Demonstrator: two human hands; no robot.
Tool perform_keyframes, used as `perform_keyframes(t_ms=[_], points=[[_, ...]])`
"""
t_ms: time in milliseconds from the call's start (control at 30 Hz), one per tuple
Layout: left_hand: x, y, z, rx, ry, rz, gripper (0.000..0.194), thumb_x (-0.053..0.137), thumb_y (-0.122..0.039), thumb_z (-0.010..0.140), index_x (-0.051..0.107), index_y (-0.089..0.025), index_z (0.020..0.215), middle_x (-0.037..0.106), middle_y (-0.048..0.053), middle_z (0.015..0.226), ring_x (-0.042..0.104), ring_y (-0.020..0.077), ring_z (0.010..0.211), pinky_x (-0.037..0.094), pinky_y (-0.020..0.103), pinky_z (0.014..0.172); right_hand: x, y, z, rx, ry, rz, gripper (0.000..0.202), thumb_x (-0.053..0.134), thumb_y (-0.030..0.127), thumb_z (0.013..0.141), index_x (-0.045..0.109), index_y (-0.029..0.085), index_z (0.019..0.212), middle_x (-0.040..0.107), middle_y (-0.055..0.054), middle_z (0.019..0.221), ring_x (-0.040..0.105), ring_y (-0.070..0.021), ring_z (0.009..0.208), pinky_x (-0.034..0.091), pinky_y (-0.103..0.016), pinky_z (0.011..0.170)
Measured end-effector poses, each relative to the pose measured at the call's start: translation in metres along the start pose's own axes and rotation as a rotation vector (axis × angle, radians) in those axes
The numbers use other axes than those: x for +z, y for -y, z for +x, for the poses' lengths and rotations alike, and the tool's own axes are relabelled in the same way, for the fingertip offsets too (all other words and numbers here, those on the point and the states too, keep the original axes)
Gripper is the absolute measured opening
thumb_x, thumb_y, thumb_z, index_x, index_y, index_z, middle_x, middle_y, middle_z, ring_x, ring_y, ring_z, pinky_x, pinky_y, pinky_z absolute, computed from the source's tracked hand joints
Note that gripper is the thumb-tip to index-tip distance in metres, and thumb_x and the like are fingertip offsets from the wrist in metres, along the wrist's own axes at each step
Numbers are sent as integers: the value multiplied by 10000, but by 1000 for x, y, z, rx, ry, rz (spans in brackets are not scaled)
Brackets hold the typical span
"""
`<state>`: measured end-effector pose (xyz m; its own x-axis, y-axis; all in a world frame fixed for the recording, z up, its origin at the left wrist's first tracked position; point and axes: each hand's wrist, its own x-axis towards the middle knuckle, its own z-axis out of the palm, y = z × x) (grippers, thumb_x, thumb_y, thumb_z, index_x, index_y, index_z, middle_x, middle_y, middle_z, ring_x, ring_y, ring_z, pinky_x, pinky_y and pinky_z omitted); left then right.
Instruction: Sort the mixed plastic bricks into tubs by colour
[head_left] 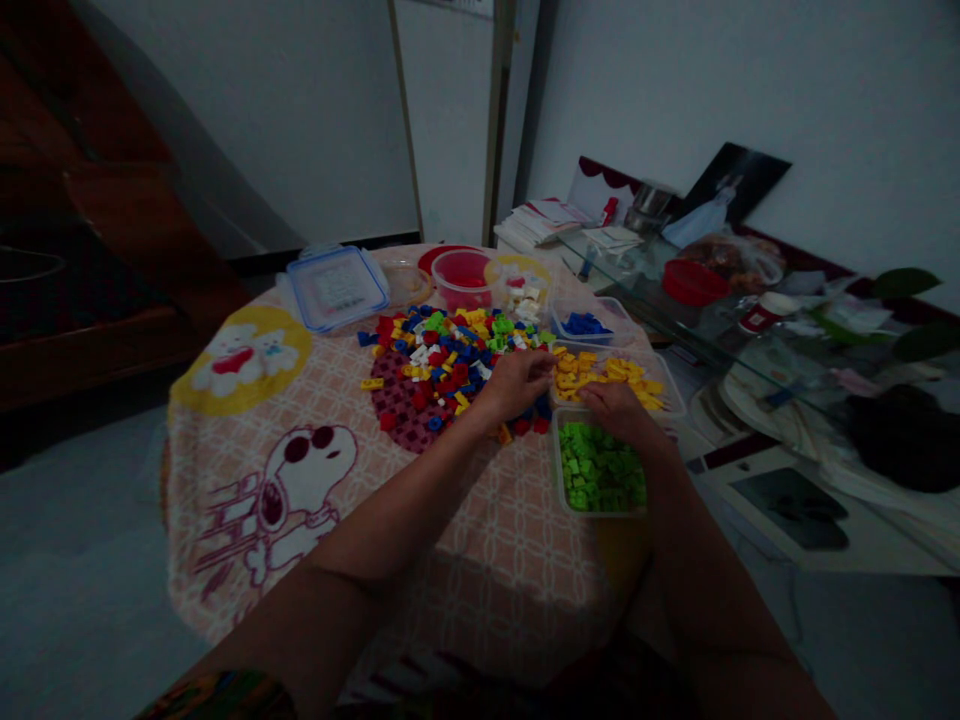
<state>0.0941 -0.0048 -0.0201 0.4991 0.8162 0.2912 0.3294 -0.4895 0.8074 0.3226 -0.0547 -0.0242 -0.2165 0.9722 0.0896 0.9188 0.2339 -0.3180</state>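
Observation:
My left hand (pixel 519 384) is over the right edge of a mixed pile of toy building bricks (pixel 450 350), next to the container of yellow bricks (pixel 630 378). Its fingers are curled together, and what they hold, if anything, is too small and dark to make out. Above the near side of the yellow bricks, my right hand (pixel 621 412) has its fingertips bent and closed; their contents are hidden. A clear container of green bricks (pixel 600 470) stands just below the right hand. Behind the yellow ones sits a container with blue bricks (pixel 585 325).
White bricks (pixel 526 302) lie behind the pile, near a clear round tub (pixel 463 278) with red in it. A blue-rimmed lid (pixel 337 288) rests at the back left of the cloth-covered table (pixel 420 540). A cluttered glass shelf (pixel 750 340) stands at the right.

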Motion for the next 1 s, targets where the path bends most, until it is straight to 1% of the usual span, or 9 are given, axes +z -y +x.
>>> perform_keyframes(t_ms=[100,133,333,467,567,633,767,867,1000], points=[[-31,1,0,-17,106,181,260,697,-154,822,785,-168,1067,804,55,978,739,181,889,560,276,837,1,-2,-1,-22,-12,13,338,417,310,963,513,227,650,576,-26,646,481,-164,630,318,-300,651],[-42,1,0,-31,97,239,230,693,-179,833,795,-172,1040,802,52,947,733,182,865,551,277,825,1,-3,-1,-28,-12,17,342,410,317,968,506,229,651,568,-24,640,476,-163,626,318,-300,650],[-99,0,-6,-128,-99,442,251,640,-277,877,803,-172,1037,804,69,956,710,202,861,517,286,806,3,-5,-1,-39,-16,20,332,406,308,969,509,228,664,563,-25,643,475,-166,636,310,-299,650],[-144,23,-26,-412,-295,669,303,598,-327,890,800,-191,1070,803,84,973,711,257,950,519,307,837,3,-4,-2,-28,-3,-7,349,411,293,990,543,220,675,593,-39,661,478,-170,637,302,-306,647],[-169,48,-46,-651,-291,819,307,580,-307,886,801,-209,1075,800,106,1032,716,298,1018,531,324,840,3,-3,-2,-30,11,-51,345,425,264,998,580,208,695,631,-63,701,504,-179,659,311,-311,666],[-175,63,-58,-727,-183,853,348,577,-301,885,791,-232,1151,799,106,1082,722,292,1020,536,309,828,3,-2,-2,-35,23,-73,340,430,249,1003,605,202,714,648,-72,722,518,-182,672,310,-312,670],[-169,81,-72,-651,80,838,479,579,-356,891,710,-299,1348,787,64,1147,725,242,1019,528,262,849,3,-1,-1,-24,35,-103,333,427,229,1016,608,196,738,659,-73,746,531,-180,686,307,-307,678],[-161,84,-73,-566,119,782,548,639,-420,852,685,-281,1380,764,50,1233,706,243,1097,528,258,905,5,-1,-1,-14,42,-121,330,427,228,1024,586,201,736,658,-78,754,535,-181,691,306,-310,685],[-150,83,-69,-526,78,681,441,719,-373,761,762,-238,1178,784,42,1153,709,261,1065,538,275,882,8,-4,0,-18,30,-134,342,427,250,1037,575,209,731,657,-81,753,536,-184,684,310,-315,679]])
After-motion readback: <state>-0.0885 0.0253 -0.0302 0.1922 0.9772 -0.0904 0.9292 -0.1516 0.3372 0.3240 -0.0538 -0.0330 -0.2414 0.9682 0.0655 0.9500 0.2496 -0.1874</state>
